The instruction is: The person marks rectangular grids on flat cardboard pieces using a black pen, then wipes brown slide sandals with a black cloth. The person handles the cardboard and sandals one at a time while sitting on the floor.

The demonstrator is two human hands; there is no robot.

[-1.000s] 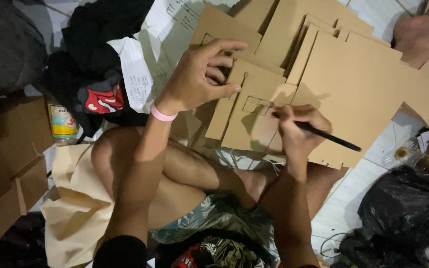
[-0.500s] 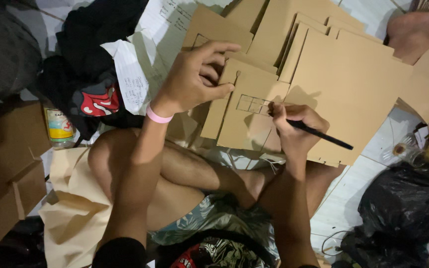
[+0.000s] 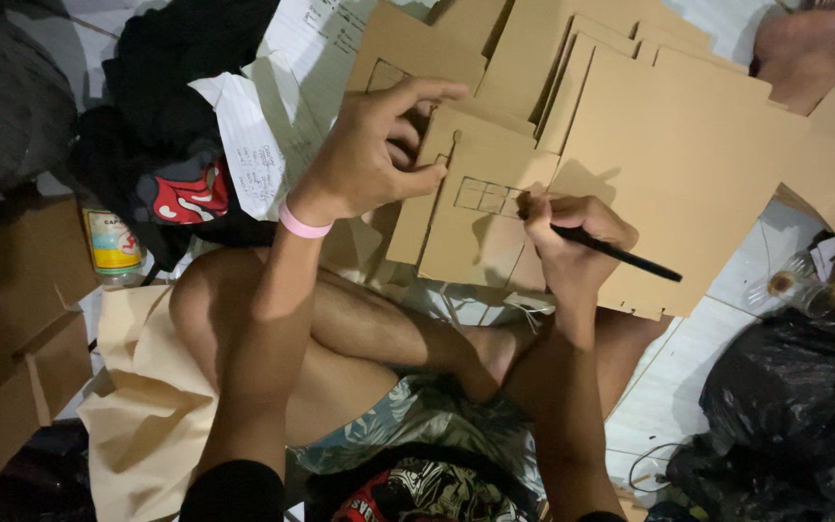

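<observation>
Left hand: your left hand [image 3: 369, 155] grips the top edge of the cardboard panel [image 3: 475, 208], thumb and fingers curled around it.
Right hand: your right hand [image 3: 572, 242] is closed on a black pen [image 3: 616, 253], tip touching the panel.
Cardboard panel: it lies tilted above your crossed legs, on a stack of cardboard sheets [image 3: 669, 164]; a small drawn grid [image 3: 483, 196] sits just beside the pen tip.
Wristband: a pink band [image 3: 302, 224] circles your left wrist.
Surroundings: a can [image 3: 113, 244] stands at the left; black bags [image 3: 794, 406] lie at the right.
</observation>
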